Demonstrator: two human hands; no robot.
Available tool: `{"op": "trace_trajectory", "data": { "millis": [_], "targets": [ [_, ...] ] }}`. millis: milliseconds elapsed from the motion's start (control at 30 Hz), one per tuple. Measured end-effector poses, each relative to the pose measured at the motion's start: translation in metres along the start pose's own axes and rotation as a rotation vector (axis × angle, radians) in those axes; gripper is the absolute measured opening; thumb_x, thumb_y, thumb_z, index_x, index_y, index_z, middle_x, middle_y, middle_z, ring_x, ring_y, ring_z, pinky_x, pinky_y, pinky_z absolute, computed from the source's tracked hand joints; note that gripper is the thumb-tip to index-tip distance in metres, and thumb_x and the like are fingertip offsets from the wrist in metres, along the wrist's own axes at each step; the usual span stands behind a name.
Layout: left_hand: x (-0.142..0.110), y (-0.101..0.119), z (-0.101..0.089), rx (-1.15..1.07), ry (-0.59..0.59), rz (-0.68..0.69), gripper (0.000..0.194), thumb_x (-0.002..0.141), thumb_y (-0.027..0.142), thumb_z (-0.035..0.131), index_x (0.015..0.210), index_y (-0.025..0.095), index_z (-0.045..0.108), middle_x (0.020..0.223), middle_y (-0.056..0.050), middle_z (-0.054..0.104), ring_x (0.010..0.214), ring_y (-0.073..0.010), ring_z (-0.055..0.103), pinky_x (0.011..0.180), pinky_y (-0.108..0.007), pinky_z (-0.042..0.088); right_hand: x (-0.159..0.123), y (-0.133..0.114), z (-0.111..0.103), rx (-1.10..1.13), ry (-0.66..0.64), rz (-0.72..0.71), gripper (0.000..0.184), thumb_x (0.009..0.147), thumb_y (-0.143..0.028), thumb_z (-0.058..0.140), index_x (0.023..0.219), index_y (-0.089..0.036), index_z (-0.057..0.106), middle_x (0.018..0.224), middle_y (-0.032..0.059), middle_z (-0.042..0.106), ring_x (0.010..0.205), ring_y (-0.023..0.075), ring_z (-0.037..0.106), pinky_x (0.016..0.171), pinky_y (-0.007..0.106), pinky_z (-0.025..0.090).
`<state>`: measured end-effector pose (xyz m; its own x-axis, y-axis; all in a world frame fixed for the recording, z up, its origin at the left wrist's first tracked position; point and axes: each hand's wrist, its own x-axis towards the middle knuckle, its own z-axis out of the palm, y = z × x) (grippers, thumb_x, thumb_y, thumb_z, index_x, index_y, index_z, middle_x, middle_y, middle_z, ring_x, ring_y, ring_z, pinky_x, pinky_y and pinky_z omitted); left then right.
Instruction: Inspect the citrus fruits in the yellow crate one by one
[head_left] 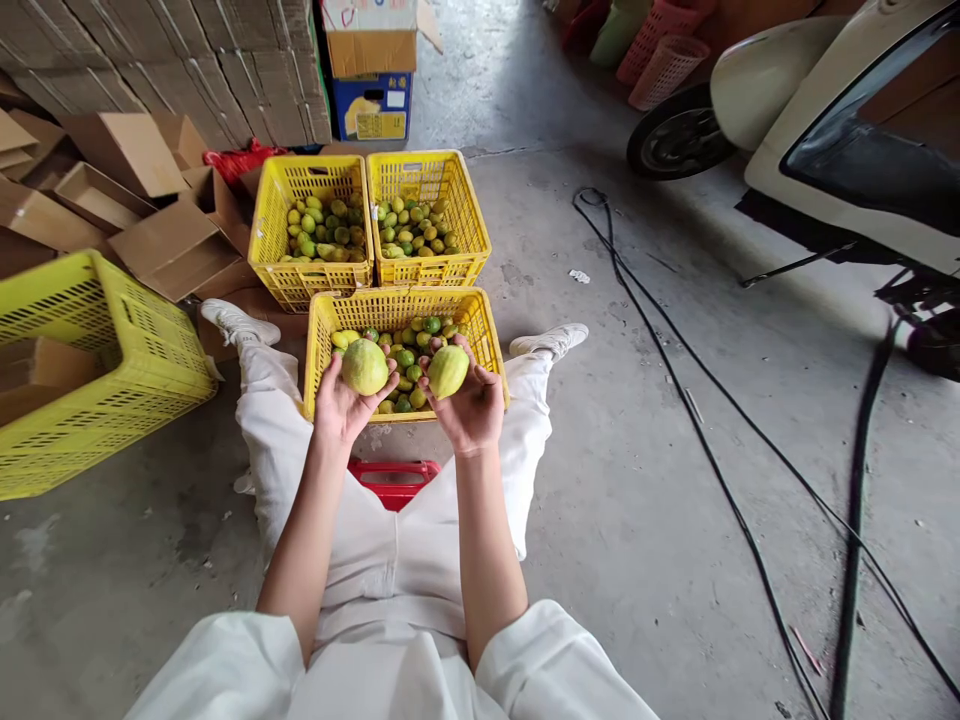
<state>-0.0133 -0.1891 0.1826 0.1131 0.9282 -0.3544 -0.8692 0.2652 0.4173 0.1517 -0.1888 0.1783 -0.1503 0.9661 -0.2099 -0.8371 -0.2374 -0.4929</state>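
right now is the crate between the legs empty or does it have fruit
It has fruit: many green and yellowish fruits show inside the yellow crate.

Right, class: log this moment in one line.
left hand: holds round fruit | right hand: holds oval fruit | beneath both: yellow crate with loose fruit

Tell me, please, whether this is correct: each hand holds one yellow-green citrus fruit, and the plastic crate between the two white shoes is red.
Only the colour is wrong: the head view shows that the plastic crate between the two white shoes is yellow. The left hand and right hand each hold one yellow-green citrus fruit.
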Motion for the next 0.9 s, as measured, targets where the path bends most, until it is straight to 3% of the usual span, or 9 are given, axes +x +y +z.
{"op": "trace_trajectory", "data": {
  "millis": [100, 200, 300, 433, 533, 600, 733, 800, 900],
  "targets": [
    [0.0000, 0.0023, 0.0004, 0.014, 0.043, -0.022, 0.041, 0.090, 0.036, 0.049, 0.123, 0.016, 0.062, 0.112, -0.015, 0.070, 0.115, -0.0310, 0.065, 0.098, -0.054, 0.054, -0.0017, -0.0009, 0.0004, -0.017, 0.013, 0.010, 0.033, 0.076, -0.031, 0.058, 0.108, -0.033, 0.064, 0.118, 0.0011, 0.069, 0.112, 0.0249, 0.064, 0.084, 0.045, 0.059],
    [0.0006, 0.0009, 0.0005, 0.027, 0.082, -0.033, 0.039, 0.089, 0.030, 0.049, 0.123, 0.016, 0.062, 0.114, -0.015, 0.071, 0.123, -0.0332, 0.061, 0.100, -0.055, 0.052, -0.0012, 0.0028, -0.0018, -0.045, 0.012, 0.001, 0.039, 0.076, -0.032, 0.062, 0.115, -0.034, 0.063, 0.119, 0.0014, 0.068, 0.106, 0.0231, 0.065, 0.081, 0.041, 0.060],
    [0.0011, -0.0027, -0.0003, 0.061, 0.053, -0.030, 0.037, 0.090, 0.028, 0.055, 0.125, 0.019, 0.061, 0.121, -0.015, 0.069, 0.125, -0.0322, 0.060, 0.095, -0.047, 0.056, -0.0002, 0.0072, -0.0058, -0.041, -0.044, -0.025, 0.046, 0.078, -0.036, 0.067, 0.124, -0.035, 0.061, 0.116, 0.0005, 0.066, 0.083, 0.0155, 0.063, 0.062, 0.027, 0.057],
    [0.0018, -0.0062, -0.0028, 0.089, 0.012, -0.018, 0.041, 0.088, 0.027, 0.064, 0.129, 0.025, 0.059, 0.124, -0.012, 0.068, 0.114, -0.0272, 0.066, 0.069, -0.026, 0.057, -0.0004, 0.0085, -0.0083, -0.044, -0.064, -0.028, 0.050, 0.076, -0.034, 0.073, 0.124, -0.035, 0.062, 0.107, 0.0009, 0.065, 0.063, 0.0112, 0.049, 0.039, 0.018, 0.039],
    [0.0019, -0.0057, -0.0026, 0.074, 0.008, -0.009, 0.039, 0.090, 0.026, 0.061, 0.129, 0.025, 0.059, 0.116, -0.011, 0.070, 0.104, -0.0248, 0.070, 0.056, -0.020, 0.051, -0.0007, 0.0063, -0.0056, -0.017, -0.042, -0.019, 0.038, 0.081, -0.042, 0.067, 0.118, -0.032, 0.066, 0.106, 0.0019, 0.066, 0.069, 0.0123, 0.054, 0.047, 0.020, 0.046],
    [0.0013, -0.0039, -0.0010, 0.063, 0.032, -0.003, 0.036, 0.093, 0.029, 0.055, 0.128, 0.024, 0.060, 0.113, -0.011, 0.070, 0.104, -0.0253, 0.070, 0.057, -0.022, 0.053, -0.0007, 0.0045, -0.0027, -0.003, -0.036, -0.003, 0.037, 0.084, -0.045, 0.059, 0.118, -0.032, 0.066, 0.111, 0.0029, 0.068, 0.081, 0.0162, 0.061, 0.059, 0.026, 0.055],
    [-0.0001, -0.0010, 0.0014, 0.035, 0.033, -0.004, 0.041, 0.094, 0.028, 0.046, 0.132, 0.023, 0.058, 0.122, -0.013, 0.069, 0.115, -0.0293, 0.066, 0.077, -0.037, 0.059, -0.0009, 0.0023, 0.0005, -0.060, -0.036, 0.035, 0.045, 0.078, -0.036, 0.057, 0.123, -0.034, 0.062, 0.122, 0.0034, 0.068, 0.105, 0.0249, 0.065, 0.080, 0.043, 0.059],
    [-0.0001, -0.0015, 0.0006, 0.036, 0.019, 0.012, 0.044, 0.091, 0.022, 0.048, 0.134, 0.025, 0.056, 0.127, -0.012, 0.067, 0.120, -0.0290, 0.064, 0.088, -0.044, 0.058, -0.0014, 0.0028, -0.0003, -0.085, -0.044, 0.032, 0.048, 0.076, -0.033, 0.062, 0.124, -0.033, 0.062, 0.118, 0.0029, 0.069, 0.107, 0.0250, 0.065, 0.084, 0.044, 0.059],
    [0.0013, -0.0047, -0.0032, 0.081, 0.004, 0.035, 0.051, 0.085, 0.017, 0.061, 0.134, 0.030, 0.055, 0.130, -0.008, 0.066, 0.122, -0.0271, 0.063, 0.093, -0.043, 0.056, -0.0021, 0.0053, -0.0026, -0.116, -0.064, 0.015, 0.051, 0.072, -0.034, 0.072, 0.122, -0.033, 0.063, 0.111, 0.0018, 0.068, 0.102, 0.0231, 0.065, 0.081, 0.038, 0.059]
  ]
}}
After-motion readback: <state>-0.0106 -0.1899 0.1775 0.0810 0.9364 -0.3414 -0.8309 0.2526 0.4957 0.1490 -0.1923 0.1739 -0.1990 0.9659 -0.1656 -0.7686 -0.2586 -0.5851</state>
